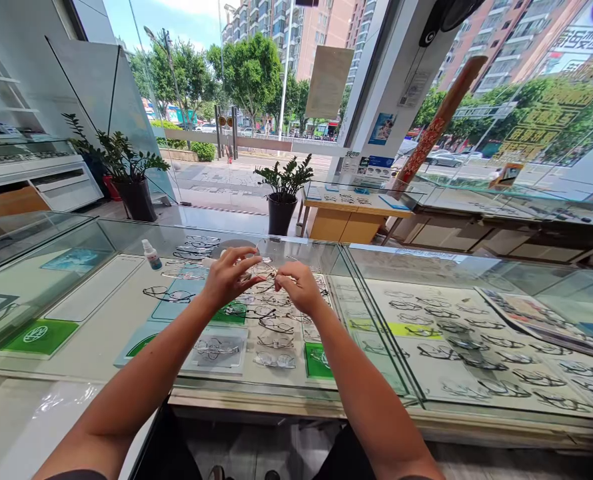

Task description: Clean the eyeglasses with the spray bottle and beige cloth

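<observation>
Above the glass display counter [326,250], my two hands face each other around a pair of thin-framed eyeglasses [262,268]. Its outline blends with the frames lying underneath. My left hand [230,275] curves its fingers and thumb around the left side of the pair. On the other side, my right hand [299,287] pinches it between thumb and bent forefinger. Several eyeglasses lie below and nearer to me, among them a dark-rimmed pair [276,325] and a clear pair [274,361]. To the left stands a small spray bottle [151,255] with bluish liquid.
A green card [41,335] lies at left, another green card [318,361] near my right forearm. In the right-hand case [456,415], several eyeglasses form rows beside a printed sheet [541,319]. Potted plants [282,212] and a wooden display table [344,225] stand beyond the counter.
</observation>
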Tool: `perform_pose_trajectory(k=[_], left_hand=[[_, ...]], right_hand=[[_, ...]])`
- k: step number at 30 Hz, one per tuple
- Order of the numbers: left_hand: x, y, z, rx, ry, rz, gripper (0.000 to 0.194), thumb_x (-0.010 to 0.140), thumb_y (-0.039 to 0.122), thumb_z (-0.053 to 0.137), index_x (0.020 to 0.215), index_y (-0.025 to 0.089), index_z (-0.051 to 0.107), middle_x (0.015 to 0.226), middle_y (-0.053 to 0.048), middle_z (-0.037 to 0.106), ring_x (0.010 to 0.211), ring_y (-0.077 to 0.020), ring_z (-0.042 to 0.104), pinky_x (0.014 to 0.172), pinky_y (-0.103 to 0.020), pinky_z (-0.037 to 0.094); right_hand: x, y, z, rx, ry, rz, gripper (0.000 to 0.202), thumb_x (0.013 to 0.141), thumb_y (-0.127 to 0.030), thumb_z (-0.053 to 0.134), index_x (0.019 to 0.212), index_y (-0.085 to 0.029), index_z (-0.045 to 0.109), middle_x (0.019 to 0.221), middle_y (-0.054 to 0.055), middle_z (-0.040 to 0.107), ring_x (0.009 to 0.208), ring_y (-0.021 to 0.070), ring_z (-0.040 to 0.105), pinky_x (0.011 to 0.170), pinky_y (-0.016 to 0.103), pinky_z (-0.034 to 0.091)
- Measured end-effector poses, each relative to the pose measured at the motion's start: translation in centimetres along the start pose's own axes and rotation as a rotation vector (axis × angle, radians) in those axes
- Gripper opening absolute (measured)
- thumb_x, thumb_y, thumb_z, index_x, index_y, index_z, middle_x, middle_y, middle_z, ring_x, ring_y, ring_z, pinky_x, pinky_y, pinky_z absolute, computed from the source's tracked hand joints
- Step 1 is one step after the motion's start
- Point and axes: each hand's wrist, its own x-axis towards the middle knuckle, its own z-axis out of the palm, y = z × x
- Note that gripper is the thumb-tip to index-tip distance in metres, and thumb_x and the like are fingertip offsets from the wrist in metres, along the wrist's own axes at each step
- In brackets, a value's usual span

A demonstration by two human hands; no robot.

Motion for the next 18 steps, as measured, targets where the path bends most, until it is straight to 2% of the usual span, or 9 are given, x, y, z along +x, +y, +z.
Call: perform_pose_trajectory(k=[6, 11, 18], left_hand=[[-0.12, 0.07, 0.15, 0.007, -0.008, 0.010, 0.041, 0.103, 0.053, 0.076, 0.134, 0.026, 0.071, 0.131, -0.013, 0.077, 0.093, -0.0219, 0.071, 0.079, -0.034, 0.057], [-0.19, 0.14, 0.16, -0.029, -0.044, 0.013, 0.044, 0.102, 0.047, 0.079, 0.138, 0.026, 0.068, 0.131, -0.013, 0.080, 0.102, -0.0257, 0.076, 0.086, -0.038, 0.061], [-1.01, -0.34, 0.47, -0.008, -0.096, -0.056, 0.040, 0.104, 0.054, 0.075, 0.134, 0.027, 0.072, 0.131, -0.013, 0.081, 0.106, -0.0260, 0.078, 0.088, -0.039, 0.063]], right_hand=[[-0.06, 0.25, -0.01, 0.010, 0.002, -0.007, 0.035, 0.096, -0.023, 0.054, 0.062, -0.023, 0.064, 0.066, 0.001, 0.070, 0.071, 0.0206, 0.061, 0.087, 0.040, 0.042], [0.00, 0.31, -0.03, -0.004, -0.006, -0.004, 0.035, 0.096, -0.022, 0.055, 0.063, -0.024, 0.064, 0.067, 0.001, 0.071, 0.072, 0.0209, 0.063, 0.088, 0.040, 0.043], [0.08, 0.37, 0.13, -0.019, 0.008, -0.006, 0.035, 0.096, -0.020, 0.056, 0.063, -0.023, 0.066, 0.066, 0.001, 0.071, 0.071, 0.0207, 0.062, 0.087, 0.040, 0.043]])
